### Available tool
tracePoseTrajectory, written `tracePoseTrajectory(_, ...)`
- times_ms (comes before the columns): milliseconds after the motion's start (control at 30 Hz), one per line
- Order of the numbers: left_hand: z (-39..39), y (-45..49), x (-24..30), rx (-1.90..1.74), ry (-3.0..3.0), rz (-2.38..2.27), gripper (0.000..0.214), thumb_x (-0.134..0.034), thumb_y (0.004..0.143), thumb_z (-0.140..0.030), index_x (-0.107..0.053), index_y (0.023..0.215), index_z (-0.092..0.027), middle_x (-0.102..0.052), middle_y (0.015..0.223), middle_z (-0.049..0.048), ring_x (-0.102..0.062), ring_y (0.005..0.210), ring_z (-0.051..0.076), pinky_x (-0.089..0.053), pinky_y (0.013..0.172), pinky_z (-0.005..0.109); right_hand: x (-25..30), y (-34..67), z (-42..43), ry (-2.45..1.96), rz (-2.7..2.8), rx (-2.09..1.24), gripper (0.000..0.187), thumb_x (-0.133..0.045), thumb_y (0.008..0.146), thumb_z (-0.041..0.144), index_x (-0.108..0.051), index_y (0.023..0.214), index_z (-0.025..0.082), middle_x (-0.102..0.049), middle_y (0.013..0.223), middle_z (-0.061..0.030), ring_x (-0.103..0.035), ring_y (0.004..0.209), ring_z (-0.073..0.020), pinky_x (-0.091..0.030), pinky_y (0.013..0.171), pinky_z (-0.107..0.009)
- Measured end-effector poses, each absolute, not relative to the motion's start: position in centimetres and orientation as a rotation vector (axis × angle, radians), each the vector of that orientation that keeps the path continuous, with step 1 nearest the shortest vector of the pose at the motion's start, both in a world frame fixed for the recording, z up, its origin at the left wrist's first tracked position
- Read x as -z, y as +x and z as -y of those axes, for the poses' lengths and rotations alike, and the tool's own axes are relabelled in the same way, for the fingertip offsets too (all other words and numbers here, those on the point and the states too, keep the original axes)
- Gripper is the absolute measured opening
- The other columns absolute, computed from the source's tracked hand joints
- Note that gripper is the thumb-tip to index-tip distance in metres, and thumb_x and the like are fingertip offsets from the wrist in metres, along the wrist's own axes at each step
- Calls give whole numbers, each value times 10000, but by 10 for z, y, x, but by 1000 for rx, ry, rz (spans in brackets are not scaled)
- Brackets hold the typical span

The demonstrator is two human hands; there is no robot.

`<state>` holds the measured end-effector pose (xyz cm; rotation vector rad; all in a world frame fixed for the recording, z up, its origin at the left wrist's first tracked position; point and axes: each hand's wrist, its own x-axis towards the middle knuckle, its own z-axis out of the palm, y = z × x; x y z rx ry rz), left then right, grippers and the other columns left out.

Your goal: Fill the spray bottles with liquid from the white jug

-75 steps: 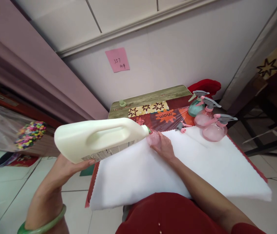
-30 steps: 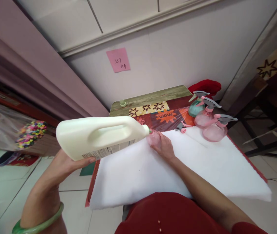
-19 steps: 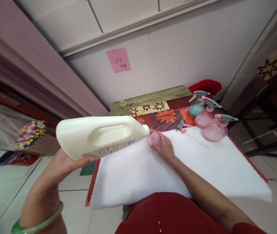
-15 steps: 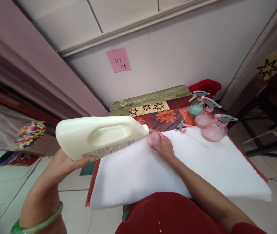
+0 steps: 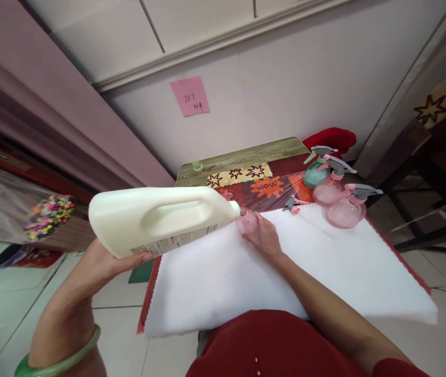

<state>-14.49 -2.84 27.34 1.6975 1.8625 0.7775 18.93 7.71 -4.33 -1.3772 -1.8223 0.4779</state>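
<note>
My left grip (image 5: 107, 264) was closed around the base of the big pale jug (image 5: 124, 214), thumb along its label, my other fingers hidden underneath. The jug was tipped on its side above the tabletop (image 5: 246, 155), its mouth at the neck of a small pink bottle (image 5: 245, 225); I couldn't tell whether the two touched. My right grip (image 5: 267, 238) was wrapped around that bottle near the far edge of the white pad (image 5: 215, 283). A loose spray head (image 5: 292, 206) lay to its right, and beyond stood a green spray bottle (image 5: 314, 177) and two pink spray bottles (image 5: 345, 213).
</note>
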Motion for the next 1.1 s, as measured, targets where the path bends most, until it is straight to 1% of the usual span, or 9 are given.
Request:
tracePoseTrajectory(200,27,-149,-271,-765,1693,-1846,974,-940,671,-450,-530,1535,-262,-669,1479,133,-655,1292,383,-564,1067,469,43,189,-77,-1383,1825,-479,885,-719,871,579,-377,1598,207,-601,1524,-183,-614,1332,-380,-470,1134,-590)
tracePoseTrajectory(367,28,-151,-272,-749,1704,-1862,973,-937,672,-464,-532,1532,-255,-660,1488,138,-639,1314,391,-550,1085,477,43,189,-77,-1385,1824,-469,886,-719,868,585,-380,1596,210,-602,1523,-179,-615,1330,-379,-475,1132,-589)
tracePoseTrajectory(533,27,-151,-273,-736,1708,-1887,993,-943,660,-474,-529,1537,-261,-658,1490,137,-648,1294,392,-552,1079,482,43,189,-77,-1383,1822,-475,895,-736,861,581,-390,1588,191,-601,1524,-187,-617,1327,-383,-477,1135,-588)
tracePoseTrajectory(633,26,-150,-274,-736,1704,-1864,998,-941,665,-465,-518,1547,-268,-654,1499,135,-633,1323,397,-540,1093,487,43,189,-77,-1382,1826,-467,887,-728,867,579,-387,1591,195,-604,1519,-188,-620,1323,-381,-479,1131,-586)
tracePoseTrajectory(767,25,-148,-275,-733,1698,-1854,965,-935,669,-465,-541,1529,-272,-670,1483,130,-644,1315,393,-555,1078,483,44,188,-77,-1384,1821,-467,881,-721,869,583,-386,1590,204,-609,1515,-180,-624,1316,-378,-477,1133,-583)
tracePoseTrajectory(933,25,-146,-277,-755,1689,-1873,959,-949,632,-482,-581,1488,-251,-705,1431,141,-668,1275,401,-584,1037,478,43,189,-77,-1371,1814,-471,880,-724,870,584,-383,1592,214,-605,1521,-176,-618,1328,-382,-476,1137,-586)
tracePoseTrajectory(1100,26,-148,-278,-735,1667,-1875,940,-950,639,-476,-585,1480,-268,-675,1475,128,-655,1292,385,-578,1046,448,43,189,-77,-1367,1819,-472,885,-730,865,593,-400,1580,189,-606,1521,-184,-618,1327,-389,-481,1135,-589)
